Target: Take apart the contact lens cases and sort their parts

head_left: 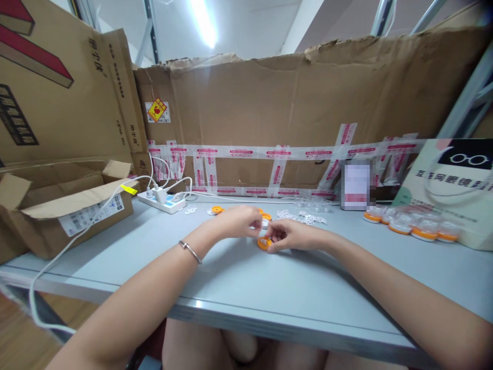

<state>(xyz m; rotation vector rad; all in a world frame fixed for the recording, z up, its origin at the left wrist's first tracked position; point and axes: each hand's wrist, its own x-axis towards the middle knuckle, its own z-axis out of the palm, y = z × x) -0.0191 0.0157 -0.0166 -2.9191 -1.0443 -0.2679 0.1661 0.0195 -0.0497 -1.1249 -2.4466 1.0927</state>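
One broad, smooth grey-blue counter point(308, 293) spans the lower half of the frame. Across the middle rises a wide brown corrugated cardboard panel point(246, 108), its torn upper edge ragged, with red-and-white tape along its lower part. In the upper left, a large printed brown carton point(88, 103) is cut off by the frame. Below it sits an open brown cardboard box point(119, 218) with splayed flaps; its floor is hidden, so what it holds cannot be told. At the right edge, a pale board-like piece point(433, 172) with a black glasses print is partly cut off. Beside it, an upright pale rectangular object point(356, 185) is blurred out.

Slightly right of centre, the right hand point(290, 235) pinches a small round orange plastic ring point(262, 246) between thumb and fingers, just above or on the counter. The left hand point(241, 221) is beside it, fingers curled downward; whether they grip anything cannot be told.

Left of centre lies a long white power strip point(165, 201) with cables plugged in. On the right stand clustered clear plastic containers with orange bases point(414, 226), their contents indistinct. Behind the right hand are scattered small flat white pieces point(302, 218), too tiny to make out.
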